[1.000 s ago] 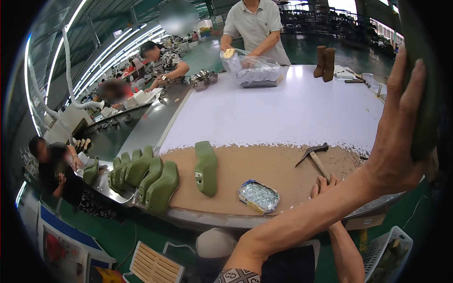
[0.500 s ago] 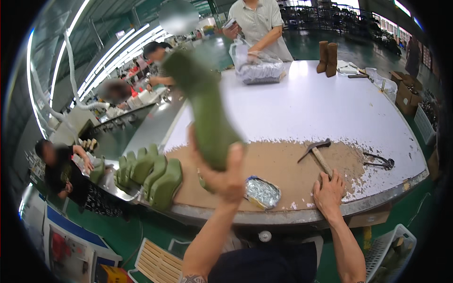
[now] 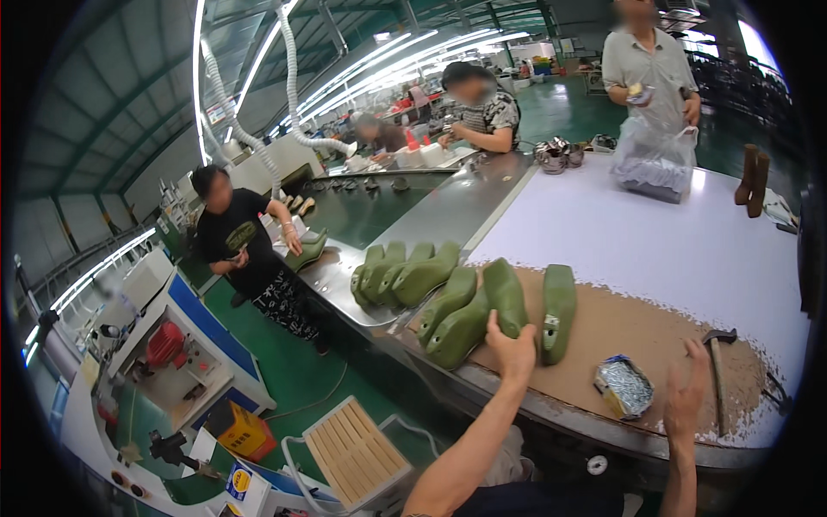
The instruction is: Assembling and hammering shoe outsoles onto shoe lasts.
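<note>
The left hand (image 3: pixel 510 351) is gripping a green last (image 3: pixel 504 297) lying on the table's brown mat (image 3: pixel 620 327), fingertips hidden behind it. The right hand (image 3: pixel 689 398) is resting open beside the hammer (image 3: pixel 717 366), holding nothing.

Left hand (image 3: pixel 512 351) covers heel of green shoe last (image 3: pixel 505 296).

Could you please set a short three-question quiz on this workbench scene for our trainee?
1. True or false: the left hand rests on a green shoe last.
2. Which tool lies nearest the right hand: A) hammer, B) scissors, C) brush?
3. What does the small open box between the hands contain?

Key: 1 true; 2 A; 3 shiny metal nails or tacks.
</note>
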A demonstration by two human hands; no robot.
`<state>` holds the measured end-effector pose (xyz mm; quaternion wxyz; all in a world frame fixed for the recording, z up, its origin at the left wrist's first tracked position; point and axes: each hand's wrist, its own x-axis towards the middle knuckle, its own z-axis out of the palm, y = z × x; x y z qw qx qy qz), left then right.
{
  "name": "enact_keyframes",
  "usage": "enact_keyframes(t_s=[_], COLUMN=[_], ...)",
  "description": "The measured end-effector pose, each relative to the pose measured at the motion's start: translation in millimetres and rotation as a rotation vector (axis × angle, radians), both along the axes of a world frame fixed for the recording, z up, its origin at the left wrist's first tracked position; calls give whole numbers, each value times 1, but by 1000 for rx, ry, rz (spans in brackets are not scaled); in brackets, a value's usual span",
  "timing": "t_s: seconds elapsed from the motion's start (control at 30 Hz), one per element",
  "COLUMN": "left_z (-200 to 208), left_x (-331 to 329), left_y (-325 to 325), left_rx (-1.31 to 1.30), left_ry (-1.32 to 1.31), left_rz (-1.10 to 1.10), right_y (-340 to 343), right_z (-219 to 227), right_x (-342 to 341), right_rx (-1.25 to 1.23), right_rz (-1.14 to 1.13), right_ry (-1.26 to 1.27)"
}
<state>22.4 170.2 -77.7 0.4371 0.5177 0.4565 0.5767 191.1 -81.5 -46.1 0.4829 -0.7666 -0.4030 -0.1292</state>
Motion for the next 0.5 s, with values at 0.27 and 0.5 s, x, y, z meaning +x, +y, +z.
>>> enact_keyframes(t_s=[0.27,0.5], left_z=[-30,-33], left_x=[20,-7], left_y=[-6,5], left_rx=[49,97], left_ry=[255,433], left_rz=[-501,-953], right_y=[160,181], right_z=[14,13], right_x=[-41,-51], right_rx=[-254,-441], right_rz=[512,161], right_ry=[303,73])
